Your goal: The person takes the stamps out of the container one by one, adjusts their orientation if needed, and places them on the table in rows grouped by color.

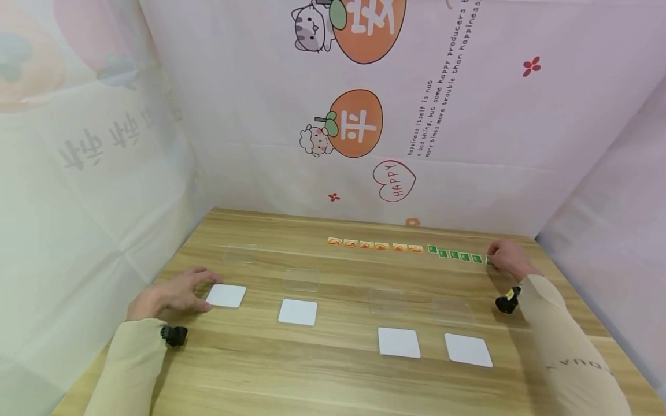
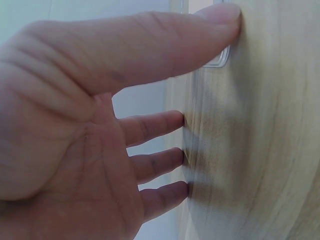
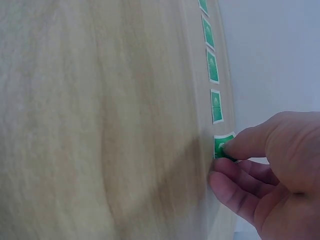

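Note:
At the far right of the table, my right hand (image 1: 507, 259) is at the end of a row of small green stamps (image 1: 454, 255). Its thumb and fingertips pinch the last green stamp (image 3: 219, 144), whose lower part is hidden by the fingers. On the left side, my left hand (image 1: 179, 290) rests with fingers spread beside a white card (image 1: 226, 296). Its fingertips (image 2: 179, 119) touch the wood, and the thumb lies by the card's near left corner. Nothing is in its palm.
Three more white cards (image 1: 298, 312) lie to the right across the wooden table (image 1: 250, 370). Behind the cards are clear plastic pieces (image 1: 302, 279). A row of orange stamps (image 1: 366, 245) continues left of the green ones. Printed cloth walls (image 1: 260, 115) enclose the back and sides.

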A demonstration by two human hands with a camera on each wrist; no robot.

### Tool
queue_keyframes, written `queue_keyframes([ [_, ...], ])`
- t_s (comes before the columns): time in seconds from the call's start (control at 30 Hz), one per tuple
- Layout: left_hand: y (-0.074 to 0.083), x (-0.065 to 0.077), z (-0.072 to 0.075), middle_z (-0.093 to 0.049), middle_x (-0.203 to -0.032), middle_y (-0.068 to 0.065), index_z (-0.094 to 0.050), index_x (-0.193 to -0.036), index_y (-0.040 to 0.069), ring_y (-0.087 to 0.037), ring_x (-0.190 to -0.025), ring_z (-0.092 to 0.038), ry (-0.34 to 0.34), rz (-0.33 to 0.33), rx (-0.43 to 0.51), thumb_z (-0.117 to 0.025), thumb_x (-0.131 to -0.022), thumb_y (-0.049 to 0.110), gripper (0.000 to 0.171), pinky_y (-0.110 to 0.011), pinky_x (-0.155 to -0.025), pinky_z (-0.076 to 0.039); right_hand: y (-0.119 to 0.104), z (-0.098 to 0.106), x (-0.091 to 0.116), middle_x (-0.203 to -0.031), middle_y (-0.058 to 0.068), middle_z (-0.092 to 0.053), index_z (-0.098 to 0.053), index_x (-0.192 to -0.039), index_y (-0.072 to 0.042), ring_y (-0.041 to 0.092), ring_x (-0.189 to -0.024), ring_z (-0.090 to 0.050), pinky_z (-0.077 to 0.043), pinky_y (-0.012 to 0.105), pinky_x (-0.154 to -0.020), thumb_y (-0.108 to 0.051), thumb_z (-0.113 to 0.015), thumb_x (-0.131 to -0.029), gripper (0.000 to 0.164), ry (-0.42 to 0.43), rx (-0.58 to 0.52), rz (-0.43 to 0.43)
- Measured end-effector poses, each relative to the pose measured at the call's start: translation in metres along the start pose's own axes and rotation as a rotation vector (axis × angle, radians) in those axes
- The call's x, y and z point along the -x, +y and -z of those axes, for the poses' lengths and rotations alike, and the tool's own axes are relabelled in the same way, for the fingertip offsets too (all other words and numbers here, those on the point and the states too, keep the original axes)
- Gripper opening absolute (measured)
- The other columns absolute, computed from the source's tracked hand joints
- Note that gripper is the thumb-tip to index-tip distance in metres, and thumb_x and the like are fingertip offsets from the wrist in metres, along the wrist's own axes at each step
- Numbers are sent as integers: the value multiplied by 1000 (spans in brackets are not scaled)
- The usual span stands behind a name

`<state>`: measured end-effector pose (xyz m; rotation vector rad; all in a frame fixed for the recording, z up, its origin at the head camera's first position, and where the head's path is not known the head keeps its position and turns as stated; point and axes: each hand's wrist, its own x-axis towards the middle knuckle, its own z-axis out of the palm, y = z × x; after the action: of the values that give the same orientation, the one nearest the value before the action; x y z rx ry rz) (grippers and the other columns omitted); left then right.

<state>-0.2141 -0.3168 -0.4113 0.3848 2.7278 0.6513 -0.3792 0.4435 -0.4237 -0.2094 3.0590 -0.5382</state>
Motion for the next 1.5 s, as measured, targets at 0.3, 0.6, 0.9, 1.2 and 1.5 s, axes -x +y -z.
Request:
queue_keyframes([
  [0.3,3,-2,0,-25,-150,-38,-54,-135,10,-60,-134,-26,1,-10,1,-80,-81,26,62,-71,-99,-34,1,0,2,-68,8,-60,-61,-92,8,22,-66,-56,-42,29,-59,-3,-52,-77,21,8,1,-19],
  [0.6,2,-2,-1,-26,-149,-38,-54,-135,10,-60,-134,-27,5,-9,-7,-81,-80,26,63,-71,-99,-35,0,2,1,-81,17,-63,-62,-92,7,30,-76,-58,-43,31,-65,-7,-56,-79,20,37,19,-10],
  [0.9,4,-2,1,-29,-148,-35,-54,-134,10,-58,-132,-33,-8,6,7,-81,-80,27,63,-68,-97,-39,1,5,5,-79,16,-63,-62,-91,5,28,-73,-57,-42,32,-63,-12,-55,-87,19,42,49,-6],
  [1.2,6,-4,8,-47,-140,-32,-55,-129,4,-55,-129,-40,46,1,61,-72,-88,28,50,-66,-99,-38,-12,6,11,-101,30,-64,-61,-104,10,27,-73,-60,-48,36,-58,-16,-47,-97,31,25,16,16],
  [1.5,11,-15,20,-47,-141,-33,-50,-135,2,-55,-127,-45,123,39,50,-59,-98,31,48,-62,-95,-45,-15,4,14,-106,33,-63,-56,-113,12,38,-86,-63,-52,44,-66,-23,-42,-101,40,24,21,22],
])
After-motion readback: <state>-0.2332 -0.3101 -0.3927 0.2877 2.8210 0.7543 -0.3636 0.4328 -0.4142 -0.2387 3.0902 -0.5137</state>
